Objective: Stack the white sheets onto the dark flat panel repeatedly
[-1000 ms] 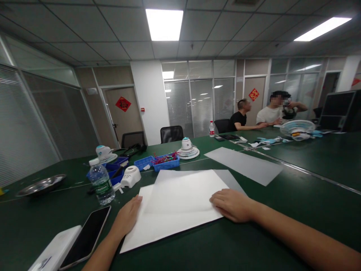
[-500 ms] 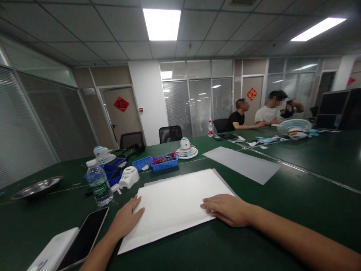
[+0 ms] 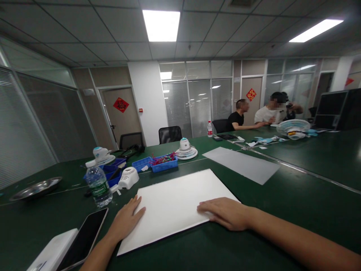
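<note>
fingers (image 3: 134, 202) on the left hand (image 3: 125, 219) were close together at the left edge of the white sheet (image 3: 175, 205), and there was the thumb, well parted from them, stretched over the paper! across on the right, the right hand (image 3: 224, 213) was palm down, its fingers side by side and reaching inward, tips on the sheet, nothing clamped. between the two hands the sheet lay flat on the green table (image 3: 270, 226); one layer or several, you couldn't tell.

out left, a dark-screened phone (image 3: 84, 239) sat by the forearm, alongside a white box (image 3: 53, 250), with a clear bottle (image 3: 98, 184) upright just beyond. past the sheet came a white housing (image 3: 129, 177), then a blue bin (image 3: 165, 164) full of reddish wires, and just beside that a white fan part (image 3: 186, 150). over to the right, well apart from both hands, a translucent sheet (image 3: 242, 165) lay flat!
</note>
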Demonstrator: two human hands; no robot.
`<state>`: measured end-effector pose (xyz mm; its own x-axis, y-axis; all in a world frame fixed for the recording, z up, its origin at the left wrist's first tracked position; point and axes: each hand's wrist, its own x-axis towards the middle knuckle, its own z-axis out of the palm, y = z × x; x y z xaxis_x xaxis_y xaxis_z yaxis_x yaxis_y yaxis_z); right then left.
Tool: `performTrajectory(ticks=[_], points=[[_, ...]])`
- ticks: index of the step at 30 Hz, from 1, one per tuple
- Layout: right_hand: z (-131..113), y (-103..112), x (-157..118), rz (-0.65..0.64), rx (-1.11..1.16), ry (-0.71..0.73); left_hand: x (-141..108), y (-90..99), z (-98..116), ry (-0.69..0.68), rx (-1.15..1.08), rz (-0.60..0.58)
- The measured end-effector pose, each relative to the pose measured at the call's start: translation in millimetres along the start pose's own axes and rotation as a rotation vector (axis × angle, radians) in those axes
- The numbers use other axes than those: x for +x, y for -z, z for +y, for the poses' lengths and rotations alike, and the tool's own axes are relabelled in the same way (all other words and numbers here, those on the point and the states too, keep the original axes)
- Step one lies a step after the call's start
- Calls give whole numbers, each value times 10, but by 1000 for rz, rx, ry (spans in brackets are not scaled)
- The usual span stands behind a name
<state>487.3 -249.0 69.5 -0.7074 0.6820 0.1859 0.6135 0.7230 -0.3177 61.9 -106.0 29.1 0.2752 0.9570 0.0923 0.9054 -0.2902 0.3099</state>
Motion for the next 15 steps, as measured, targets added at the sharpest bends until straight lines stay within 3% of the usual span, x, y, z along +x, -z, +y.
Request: performTrajectory(ticks=[3,8,12,15], points=[[238,28,-19,117,-96,-106,21,-25,-34,8,-23,15],[1004,199,-325,372,-442,-689,36,-55,-48,-8,-10,18],[1461,301,-683,375,-483,-1018,27,-51,-48,-17,13,17],[1607,296,-801,293,-465,-1135,16,-42,-60,-15,26,11]])
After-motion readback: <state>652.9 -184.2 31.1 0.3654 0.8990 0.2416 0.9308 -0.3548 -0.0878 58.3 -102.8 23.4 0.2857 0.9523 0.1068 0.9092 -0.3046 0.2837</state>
